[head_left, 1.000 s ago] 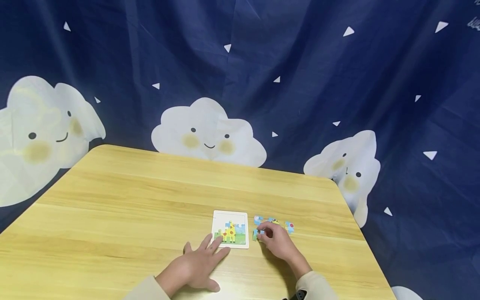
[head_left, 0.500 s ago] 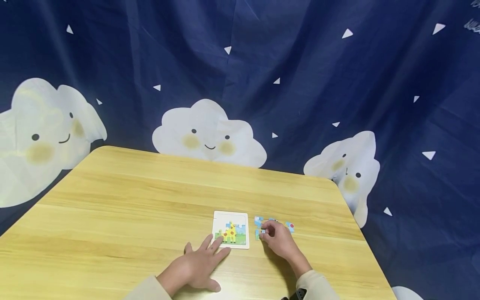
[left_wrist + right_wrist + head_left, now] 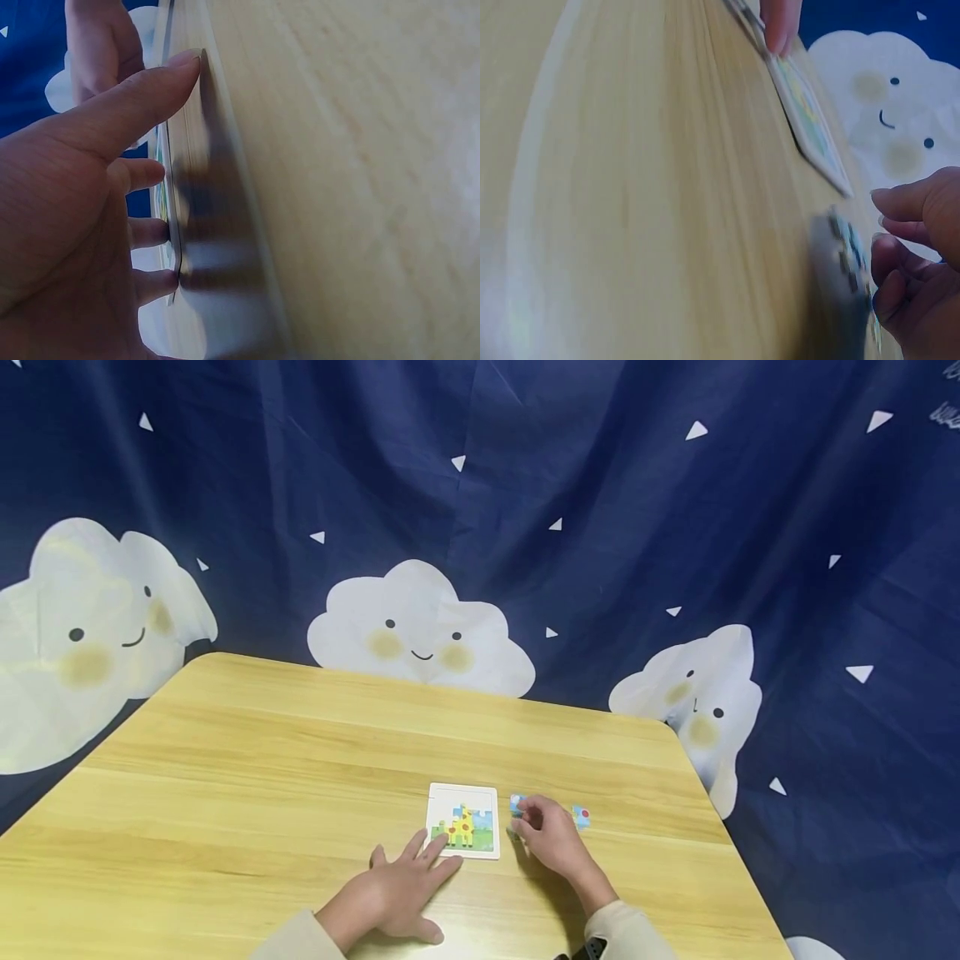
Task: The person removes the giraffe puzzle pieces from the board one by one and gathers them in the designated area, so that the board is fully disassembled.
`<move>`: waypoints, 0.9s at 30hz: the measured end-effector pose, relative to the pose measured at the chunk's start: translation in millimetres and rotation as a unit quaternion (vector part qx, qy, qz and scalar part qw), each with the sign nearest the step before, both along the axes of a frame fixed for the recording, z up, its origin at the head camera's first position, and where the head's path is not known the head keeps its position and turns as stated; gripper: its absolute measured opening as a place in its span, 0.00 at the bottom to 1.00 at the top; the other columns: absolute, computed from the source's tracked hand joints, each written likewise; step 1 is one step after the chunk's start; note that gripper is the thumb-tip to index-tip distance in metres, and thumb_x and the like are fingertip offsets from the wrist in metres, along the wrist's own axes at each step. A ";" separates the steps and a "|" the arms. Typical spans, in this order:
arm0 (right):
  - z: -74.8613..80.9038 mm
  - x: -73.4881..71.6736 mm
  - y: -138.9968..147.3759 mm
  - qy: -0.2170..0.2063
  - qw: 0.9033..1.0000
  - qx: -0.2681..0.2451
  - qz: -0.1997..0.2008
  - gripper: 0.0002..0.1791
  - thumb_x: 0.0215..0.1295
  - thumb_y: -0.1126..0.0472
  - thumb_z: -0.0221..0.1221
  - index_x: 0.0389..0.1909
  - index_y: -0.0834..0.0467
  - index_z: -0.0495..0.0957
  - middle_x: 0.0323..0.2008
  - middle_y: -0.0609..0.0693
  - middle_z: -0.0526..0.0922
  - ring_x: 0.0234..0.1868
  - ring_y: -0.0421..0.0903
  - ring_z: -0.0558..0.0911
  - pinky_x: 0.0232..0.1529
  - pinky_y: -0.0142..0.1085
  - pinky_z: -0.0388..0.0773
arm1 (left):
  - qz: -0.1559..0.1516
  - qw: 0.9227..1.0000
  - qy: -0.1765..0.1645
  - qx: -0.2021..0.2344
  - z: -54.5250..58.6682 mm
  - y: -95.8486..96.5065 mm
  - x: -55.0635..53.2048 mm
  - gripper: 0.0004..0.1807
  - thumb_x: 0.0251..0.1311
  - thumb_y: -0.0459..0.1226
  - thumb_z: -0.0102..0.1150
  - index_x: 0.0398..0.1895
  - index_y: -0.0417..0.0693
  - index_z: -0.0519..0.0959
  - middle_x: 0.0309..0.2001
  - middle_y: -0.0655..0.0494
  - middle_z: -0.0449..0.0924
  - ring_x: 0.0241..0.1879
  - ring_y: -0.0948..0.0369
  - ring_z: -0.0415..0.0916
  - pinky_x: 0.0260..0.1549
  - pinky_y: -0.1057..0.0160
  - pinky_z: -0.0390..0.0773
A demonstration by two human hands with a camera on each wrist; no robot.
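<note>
My left hand (image 3: 397,889) lies with spread, straight fingers, its fingertips on the near left edge of a white-framed jigsaw puzzle tray (image 3: 442,795). Partly assembled in that tray is a giraffe picture (image 3: 467,831) on blue and green; its upper and left parts show bare white board. Right of the tray, my right hand (image 3: 555,837) hovers low over several loose jigsaw pieces (image 3: 517,800), thumb and bent forefinger apart. The right wrist view shows the right hand's fingers (image 3: 904,202) just above the pieces (image 3: 845,247), with nothing visible between them. The hand hides some pieces from the head view.
Both hands work over a light wooden table (image 3: 262,760). One blue piece with a red spot (image 3: 581,816) lies beyond the right hand. Behind the table's far edge hangs a dark blue curtain (image 3: 495,468) printed with smiling clouds.
My right hand shifts slightly right, then left and away from me, its fingertips now covering more of the loose pieces. The left hand and tray stay in place.
</note>
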State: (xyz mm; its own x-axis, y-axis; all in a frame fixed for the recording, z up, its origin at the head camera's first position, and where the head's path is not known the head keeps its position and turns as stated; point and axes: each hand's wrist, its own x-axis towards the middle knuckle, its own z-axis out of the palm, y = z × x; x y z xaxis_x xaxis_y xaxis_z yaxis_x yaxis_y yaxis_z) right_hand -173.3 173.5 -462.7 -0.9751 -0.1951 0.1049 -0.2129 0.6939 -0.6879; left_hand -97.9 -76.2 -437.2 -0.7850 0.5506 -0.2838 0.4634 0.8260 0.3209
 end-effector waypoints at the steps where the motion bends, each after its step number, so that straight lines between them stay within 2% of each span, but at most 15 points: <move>1: 0.3 -0.8 -2.9 0.005 1.000 0.000 0.005 0.10 0.57 0.64 0.64 0.40 0.61 0.79 0.28 0.46 0.76 0.29 0.38 0.73 0.31 0.29 0.72 | 0.000 1.000 0.000 0.001 0.1 -0.1 0.1 0.49 0.44 0.63 0.62 0.71 0.60 0.57 0.74 0.48 0.50 0.71 0.42 0.46 0.48 0.22 0.55; 6: 3.9 -4.1 -19.9 0.016 0.999 0.000 0.041 0.11 0.58 0.64 0.64 0.41 0.62 0.79 0.30 0.47 0.76 0.29 0.38 0.73 0.32 0.29 0.73 | 0.002 1.000 0.000 0.005 0.3 -0.2 0.1 0.49 0.44 0.63 0.62 0.71 0.60 0.58 0.73 0.48 0.51 0.71 0.42 0.46 0.48 0.22 0.55; 17: 7.2 -13.1 -55.3 -0.014 0.995 0.025 0.099 0.13 0.60 0.62 0.62 0.46 0.62 0.78 0.30 0.45 0.77 0.30 0.37 0.74 0.32 0.30 0.73 | 0.000 1.000 0.009 -0.005 -2.0 1.4 -2.6 0.49 0.44 0.65 0.61 0.71 0.61 0.58 0.73 0.48 0.51 0.71 0.42 0.46 0.47 0.22 0.57; 27: 0.8 -14.7 -67.1 -0.020 0.995 0.043 0.087 0.13 0.59 0.61 0.63 0.44 0.62 0.79 0.24 0.43 0.75 0.25 0.36 0.72 0.28 0.29 0.71 | 0.002 1.000 0.009 -0.013 -1.4 0.5 0.2 0.49 0.44 0.65 0.60 0.71 0.61 0.58 0.73 0.49 0.51 0.71 0.42 0.47 0.47 0.22 0.57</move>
